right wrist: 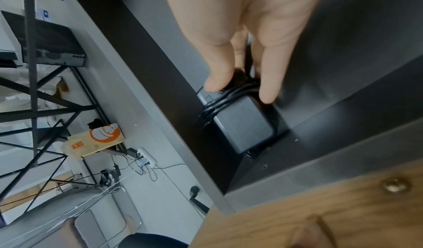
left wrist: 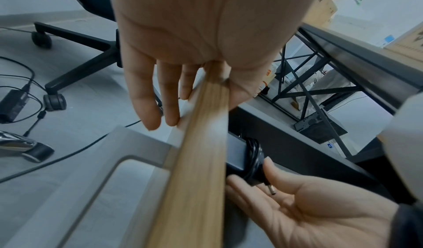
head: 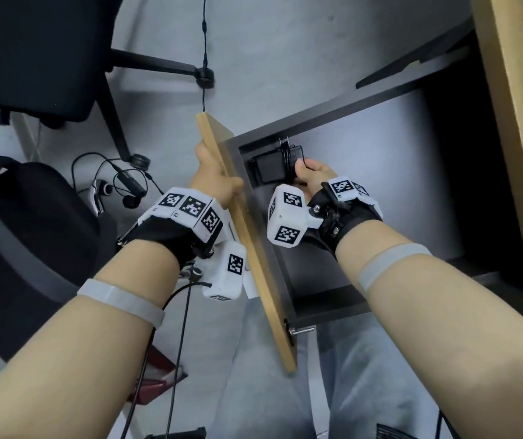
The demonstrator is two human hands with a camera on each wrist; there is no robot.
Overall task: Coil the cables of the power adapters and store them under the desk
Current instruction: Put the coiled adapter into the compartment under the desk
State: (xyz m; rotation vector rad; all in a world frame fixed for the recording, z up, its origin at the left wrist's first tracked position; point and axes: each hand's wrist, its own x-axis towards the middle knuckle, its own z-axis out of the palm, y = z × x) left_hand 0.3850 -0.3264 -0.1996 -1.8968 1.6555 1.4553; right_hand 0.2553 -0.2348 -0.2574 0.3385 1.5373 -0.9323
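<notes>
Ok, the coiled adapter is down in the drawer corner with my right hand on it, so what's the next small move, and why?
Probably let go and draw the right hand out of the drawer. The power adapter, cable wound round it, already sits in the far corner against the drawer wall, while the left hand grips the wooden drawer front, holding it open. Another adapter lies on the floor.

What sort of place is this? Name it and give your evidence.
Probably an office workspace: a wheeled office chair on a grey floor, a desk drawer held open by the left hand, and loose cables and another power adapter lying about.
</notes>
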